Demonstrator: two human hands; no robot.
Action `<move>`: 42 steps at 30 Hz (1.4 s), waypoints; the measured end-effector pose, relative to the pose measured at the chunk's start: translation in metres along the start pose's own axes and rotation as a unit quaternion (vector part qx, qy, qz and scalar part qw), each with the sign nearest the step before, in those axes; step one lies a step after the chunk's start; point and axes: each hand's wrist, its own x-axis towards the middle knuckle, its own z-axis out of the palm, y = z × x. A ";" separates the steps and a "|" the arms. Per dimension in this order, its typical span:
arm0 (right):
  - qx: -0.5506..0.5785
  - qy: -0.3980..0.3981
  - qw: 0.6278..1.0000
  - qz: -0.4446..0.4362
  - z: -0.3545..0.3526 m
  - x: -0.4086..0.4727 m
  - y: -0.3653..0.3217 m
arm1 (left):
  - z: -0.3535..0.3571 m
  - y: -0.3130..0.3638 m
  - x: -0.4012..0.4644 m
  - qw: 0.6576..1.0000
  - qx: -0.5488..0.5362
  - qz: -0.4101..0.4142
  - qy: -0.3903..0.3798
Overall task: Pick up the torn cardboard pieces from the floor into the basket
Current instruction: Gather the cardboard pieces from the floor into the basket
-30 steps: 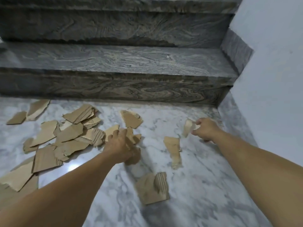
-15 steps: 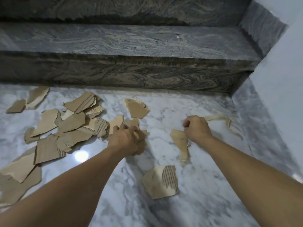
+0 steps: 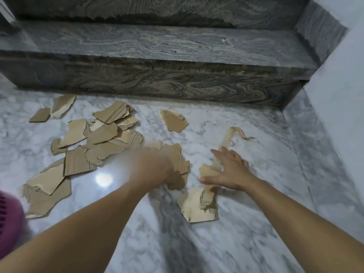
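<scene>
Torn brown cardboard pieces lie on the white marble floor, most in a pile (image 3: 98, 138) at the left. My left hand (image 3: 155, 166), blurred, grips a bunch of cardboard pieces (image 3: 178, 164) near the middle. My right hand (image 3: 228, 168) is spread flat with straight fingers over a long thin strip (image 3: 226, 138) and the piece under it. Below that hand lies a larger piece (image 3: 197, 209). A lone piece (image 3: 173, 120) sits farther back. The pink basket (image 3: 7, 219) shows only partly at the left edge.
A dark veined stone step (image 3: 157, 79) rises across the back. A pale wall (image 3: 338, 115) with a marble skirting closes the right side. Two small pieces (image 3: 51, 111) lie at the far left by the step.
My right hand has gone from a fist to spread fingers, and the strip now lies along the floor. My left hand keeps its bunch. The pink basket has come into view.
</scene>
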 end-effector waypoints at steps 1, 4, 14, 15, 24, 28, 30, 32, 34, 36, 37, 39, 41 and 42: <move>-0.054 -0.029 0.998 -0.018 0.006 -0.004 -0.006 | -0.002 -0.008 0.000 1.000 0.004 -0.013 0.007; -0.151 -0.018 0.987 -0.055 0.022 -0.014 -0.022 | -0.012 -0.037 0.002 0.998 0.037 -0.052 0.021; -0.076 -0.057 0.995 -0.022 0.019 -0.010 -0.057 | -0.053 -0.139 -0.009 0.955 0.030 -0.288 0.065; -0.062 -0.058 0.996 -0.018 0.018 -0.012 -0.061 | -0.056 -0.146 -0.010 0.945 0.012 -0.321 0.068; -0.181 -0.050 0.979 -0.083 0.047 -0.038 -0.071 | -0.065 -0.190 -0.021 0.883 -0.073 -0.457 0.078; -0.229 -0.027 0.971 -0.069 0.050 -0.039 -0.075 | -0.077 -0.187 -0.024 0.876 -0.067 -0.474 0.053; -0.204 -0.049 0.976 -0.057 0.047 -0.039 -0.080 | -0.078 -0.187 -0.025 0.873 -0.069 -0.482 0.034; -0.183 -0.063 0.979 -0.066 0.043 -0.037 -0.088 | -0.076 -0.187 -0.026 0.871 -0.087 -0.483 0.028; -0.129 -0.070 0.987 -0.060 0.035 -0.027 -0.097 | -0.075 -0.186 -0.025 0.874 -0.088 -0.477 0.023; -0.040 -0.066 0.996 -0.052 0.028 -0.010 -0.108 | -0.075 -0.186 -0.023 0.877 -0.079 -0.473 0.032; -0.009 -0.057 0.997 -0.051 0.025 -0.002 -0.113 | -0.075 -0.185 -0.023 0.879 -0.078 -0.469 0.035; -0.005 -0.031 0.998 -0.046 0.026 0.014 -0.122 | -0.075 -0.183 -0.021 0.885 -0.079 -0.457 0.033; -0.058 0.000 0.998 -0.028 0.033 0.026 -0.127 | -0.074 -0.180 -0.018 0.893 -0.066 -0.444 0.026; -0.067 0.005 0.998 -0.011 0.036 0.029 -0.129 | -0.074 -0.179 -0.017 0.898 -0.053 -0.437 0.020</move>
